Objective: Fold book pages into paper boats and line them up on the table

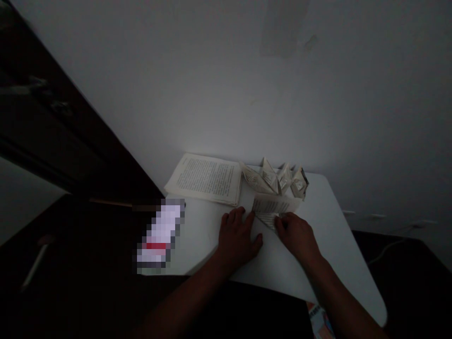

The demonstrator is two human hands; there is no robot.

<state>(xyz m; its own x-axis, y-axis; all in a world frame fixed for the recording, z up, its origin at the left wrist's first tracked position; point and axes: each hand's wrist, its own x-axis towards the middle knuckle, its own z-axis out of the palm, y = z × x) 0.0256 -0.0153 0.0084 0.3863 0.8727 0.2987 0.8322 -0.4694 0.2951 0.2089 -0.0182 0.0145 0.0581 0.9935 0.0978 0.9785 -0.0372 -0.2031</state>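
Note:
A partly folded sheet of printed paper lies on the white table in front of me, its lower part creased into a point. My right hand pinches the sheet's right side, fingers curled in. Spread out on the tabletop, my left hand has one fingertip at the paper's left corner. Just behind the sheet stand several folded paper boats in a row. To their left is a stack of loose printed pages.
The white table stands against a pale wall. A pixelated phone-like object is at the table's left edge. A dark door is on the left. Below the front edge shows a colourful printed item.

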